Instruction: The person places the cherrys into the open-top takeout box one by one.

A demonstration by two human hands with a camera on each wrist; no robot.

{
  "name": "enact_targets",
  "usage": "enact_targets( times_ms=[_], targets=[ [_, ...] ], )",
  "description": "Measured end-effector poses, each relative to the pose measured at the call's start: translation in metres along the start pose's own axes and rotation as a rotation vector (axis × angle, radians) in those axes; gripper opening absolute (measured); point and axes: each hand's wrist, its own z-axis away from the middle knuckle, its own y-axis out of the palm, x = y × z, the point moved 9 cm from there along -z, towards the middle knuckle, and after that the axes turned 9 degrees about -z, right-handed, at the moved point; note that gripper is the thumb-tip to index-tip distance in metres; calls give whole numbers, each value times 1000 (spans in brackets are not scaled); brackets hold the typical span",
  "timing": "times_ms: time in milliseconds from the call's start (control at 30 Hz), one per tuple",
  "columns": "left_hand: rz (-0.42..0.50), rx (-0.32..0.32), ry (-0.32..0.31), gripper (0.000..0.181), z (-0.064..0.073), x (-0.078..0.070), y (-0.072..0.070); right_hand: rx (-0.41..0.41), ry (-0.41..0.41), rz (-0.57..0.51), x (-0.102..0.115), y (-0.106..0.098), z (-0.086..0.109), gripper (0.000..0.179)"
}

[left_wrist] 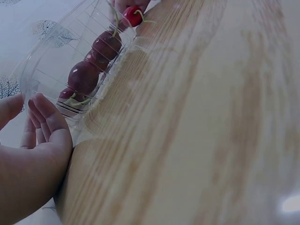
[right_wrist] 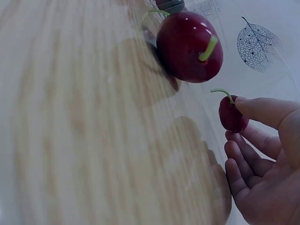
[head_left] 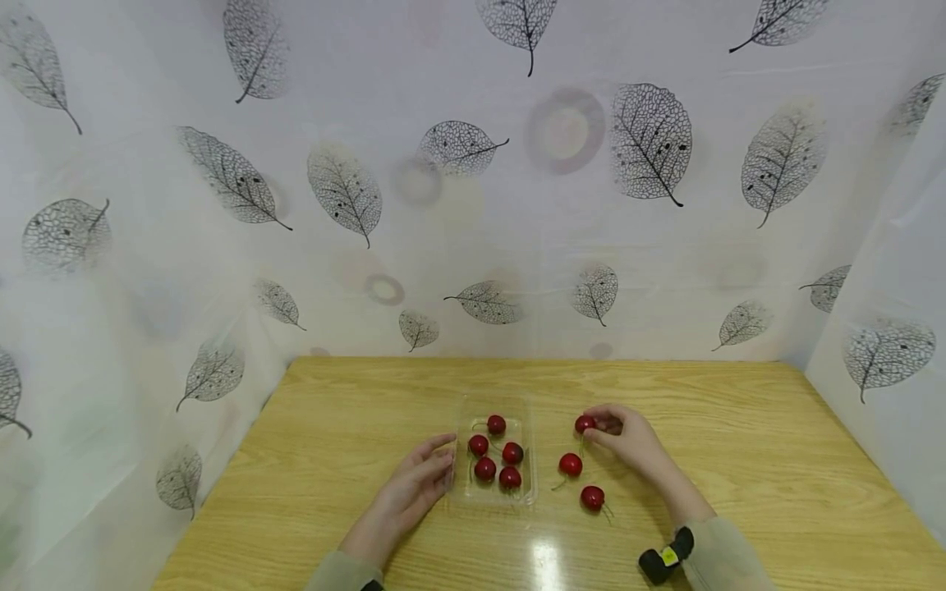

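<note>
A clear plastic box [head_left: 529,492] sits on the table with several dark red cherries [head_left: 484,469] inside, their stems attached. At its left side, my left hand [head_left: 415,489] holds the box edge, thumb and fingertips on either side of the rim in the left wrist view. To the right of the box, my right hand [head_left: 630,439] pinches a cherry [right_wrist: 233,115] between thumb and fingers, its green stem sticking out. Two loose cherries lie nearer me on the table: one bright red [head_left: 571,465], one darker [head_left: 593,497].
The wood-grain table [head_left: 355,410] extends around the box and cherries. Behind it and along both sides hangs a white sheet [head_left: 473,238] printed with dark leaves. A black strap with a yellow mark [head_left: 668,557] is on the right wrist.
</note>
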Motion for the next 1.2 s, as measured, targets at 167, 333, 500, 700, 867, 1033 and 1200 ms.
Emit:
enact_targets(
  times_ms=[167,333,500,700,867,1033,1200],
  targets=[
    [-2,-3,-4,39,0,0,1,-7,-5,11,6,-2,0,35],
    [2,-9,-7,40,0,0,1,-15,-22,12,17,-4,-2,35],
    [-2,-14,-12,40,0,0,0,-19,-75,4,32,-5,-6,31],
    [-11,-12,-9,43,0,0,0,2,-94,-3,46,-3,-10,31],
    [-23,-19,-7,47,0,1,0,8,-100,-17,58,-1,-12,34],
    [-26,-23,-18,48,-1,2,0,15,-128,-17,71,1,-12,34],
    [-27,-18,-16,47,-1,1,1,37,-193,-25,84,8,-11,33]
  ],
)
